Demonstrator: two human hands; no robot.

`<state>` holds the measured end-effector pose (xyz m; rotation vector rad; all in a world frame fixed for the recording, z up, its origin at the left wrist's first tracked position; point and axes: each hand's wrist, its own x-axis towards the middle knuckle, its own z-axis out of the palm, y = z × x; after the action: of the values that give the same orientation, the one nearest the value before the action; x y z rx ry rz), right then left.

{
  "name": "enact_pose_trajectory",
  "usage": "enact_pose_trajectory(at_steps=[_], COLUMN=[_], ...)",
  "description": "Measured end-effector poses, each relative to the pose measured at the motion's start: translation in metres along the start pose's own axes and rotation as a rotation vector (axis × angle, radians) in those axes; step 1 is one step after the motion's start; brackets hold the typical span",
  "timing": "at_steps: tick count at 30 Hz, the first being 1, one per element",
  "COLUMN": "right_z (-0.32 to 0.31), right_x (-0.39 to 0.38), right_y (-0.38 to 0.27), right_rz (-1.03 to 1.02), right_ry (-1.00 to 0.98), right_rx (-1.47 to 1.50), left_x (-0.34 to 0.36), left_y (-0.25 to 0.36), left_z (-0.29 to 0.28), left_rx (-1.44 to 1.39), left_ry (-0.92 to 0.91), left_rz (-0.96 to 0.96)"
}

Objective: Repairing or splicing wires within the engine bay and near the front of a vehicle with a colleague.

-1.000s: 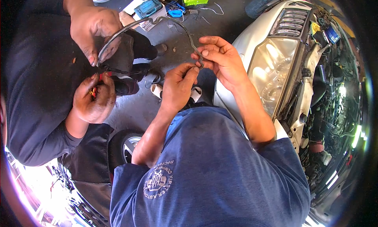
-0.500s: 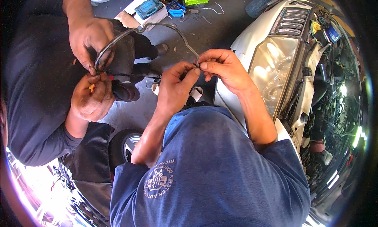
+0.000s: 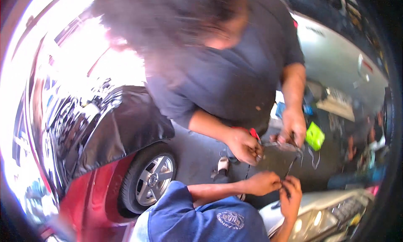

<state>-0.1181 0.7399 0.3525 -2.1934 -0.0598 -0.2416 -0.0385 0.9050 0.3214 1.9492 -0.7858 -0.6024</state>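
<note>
My left hand [image 3: 263, 183] and my right hand [image 3: 291, 196] meet at the lower right, fingertips pinched together on the end of a thin dark wire [image 3: 292, 164]. From my fingers the wire runs up toward a co-worker in a dark shirt. The co-worker's one hand [image 3: 293, 126] pinches the far part of the wire. The co-worker's other hand [image 3: 244, 146] is closed beside a red-handled tool [image 3: 254, 135], whose kind is blurred. The exact part between my fingertips is too small to make out.
A red car with a wheel [image 3: 153, 180] and a black fender cover [image 3: 126, 128] stands at left. The pale car's headlight [image 3: 312, 223] is close below my right hand. A bright green box [image 3: 314, 136] lies on the floor beyond, near a silver car [image 3: 336, 44].
The view has swung left, bringing the co-worker and red car to the middle. My hands now appear lower right, still pinching the wire. A red-handled tool shows more plainly at the co-worker's hand.
</note>
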Motion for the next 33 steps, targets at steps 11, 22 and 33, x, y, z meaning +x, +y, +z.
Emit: enact_pose_trajectory(at_steps=[11,22,33], right_z=[0.038,0.058,0.093], right_x=[0.040,0.064,0.093], right_y=[0.019,0.031,0.033], right_rz=[0.090,0.181,0.235], right_ry=[-0.325,-0.281,-0.340], right_rx=[0.240,0.561,0.691], left_x=[-0.044,-0.027,-0.025], left_y=[-0.003,-0.023,-0.055], left_z=[-0.034,-0.055,-0.079], left_rx=[0.100,-0.006,0.082], left_ry=[0.133,0.080,0.228], left_rz=[-0.084,0.090,0.038])
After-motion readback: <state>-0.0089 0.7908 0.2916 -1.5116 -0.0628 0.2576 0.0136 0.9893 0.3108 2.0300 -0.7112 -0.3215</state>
